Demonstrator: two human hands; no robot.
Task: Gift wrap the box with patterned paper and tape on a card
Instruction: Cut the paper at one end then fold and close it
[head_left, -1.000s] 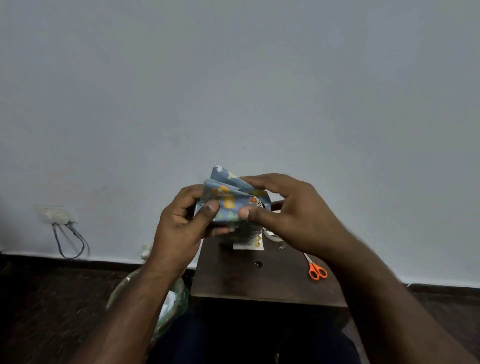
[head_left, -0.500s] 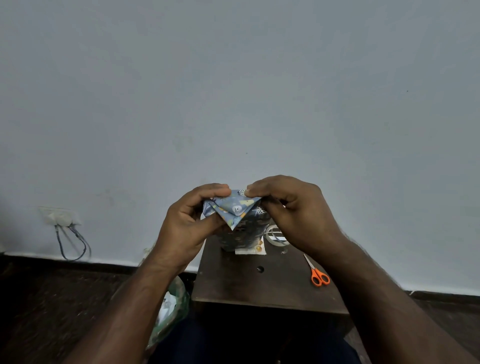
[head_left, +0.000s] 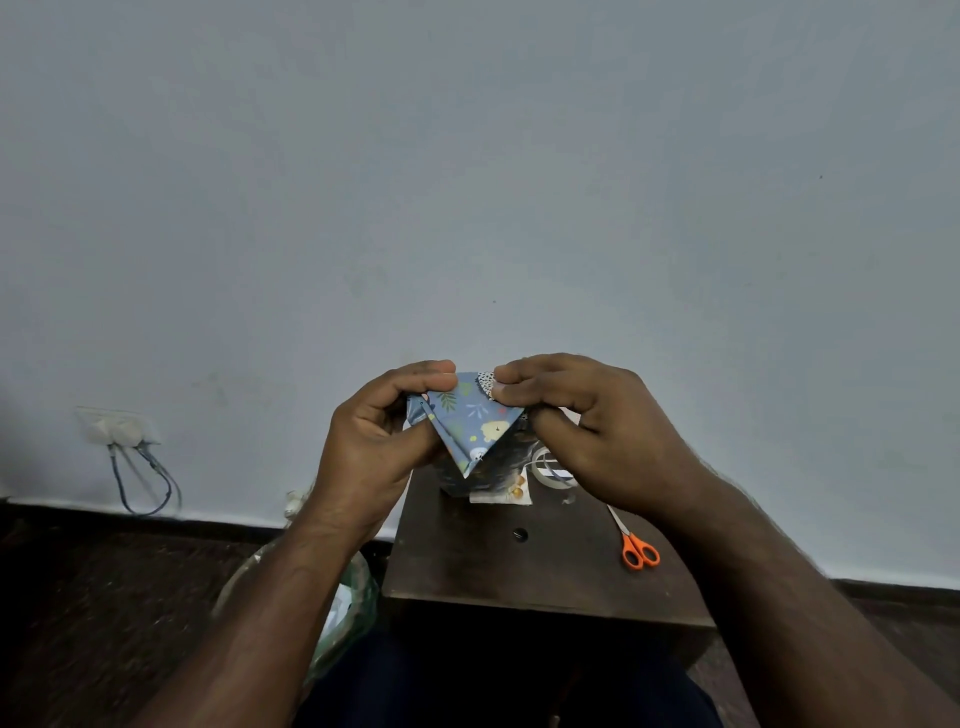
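Observation:
A box wrapped in blue patterned paper (head_left: 475, 426) is held up above the far end of a small dark wooden table (head_left: 519, 577). Its end flap is folded into a triangle that points down towards me. My left hand (head_left: 374, 441) grips the box's left side, thumb and fingers curled round the paper. My right hand (head_left: 597, 431) pinches the flap's top right corner with its fingertips. A roll of clear tape (head_left: 550, 465) lies on the table behind my right hand, partly hidden. A small white card with yellow marks (head_left: 506, 493) lies under the box.
Orange-handled scissors (head_left: 636, 545) lie on the table's right side. A bin lined with a clear bag (head_left: 348, 608) stands on the floor left of the table. A wall socket with a hanging cable (head_left: 117, 431) is at the far left. A grey wall is close behind.
The loose paper end, which stood up bunched a second ago, is now folded flat into a downward-pointing triangle. Both hands have shifted to hold its upper corners.

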